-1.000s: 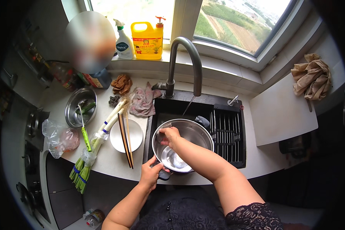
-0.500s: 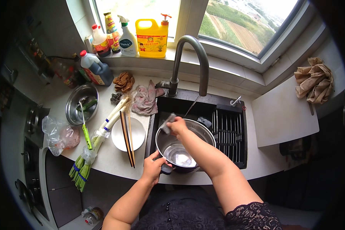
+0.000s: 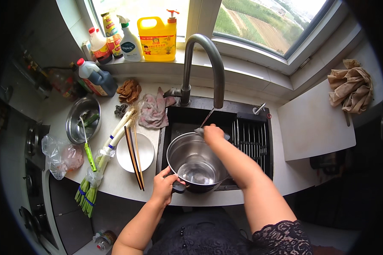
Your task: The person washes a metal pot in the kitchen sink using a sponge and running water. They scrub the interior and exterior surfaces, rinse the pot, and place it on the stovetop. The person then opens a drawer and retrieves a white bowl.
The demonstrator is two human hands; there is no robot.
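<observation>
Two hands work one steel pot (image 3: 198, 163) at the near edge of the black sink (image 3: 251, 123). The left hand (image 3: 164, 187) is closed around the pot's dark handle at the near left rim; judged from the pose, this grip steadies the vessel and keeps it from turning. The right hand (image 3: 212, 134) is closed on a grey scrubbing pad (image 3: 200, 131) and presses it at the far rim of the pot, directly under the curved tap (image 3: 204, 63). The forearm crosses above the pot's right side.

The pot sits partly over the basin, with its near wall above the counter edge. This position probably lets rinse water drain into the sink. The pot is round, deep and bright, with a polished inner wall. A shallow pool of clear water lies on its bottom. No food residue is visible inside. Whether the tap runs cannot be told.

A slatted drain rack (image 3: 253, 140) lies in the right part of the sink, just beside the pot. To the left on the counter, a white plate (image 3: 147, 148) carries dark chopsticks (image 3: 134, 157) laid across it. Green onions (image 3: 100, 165) lie further left, near a steel bowl (image 3: 74, 123). A yellow detergent jug (image 3: 159, 32) stands on the far sill.
</observation>
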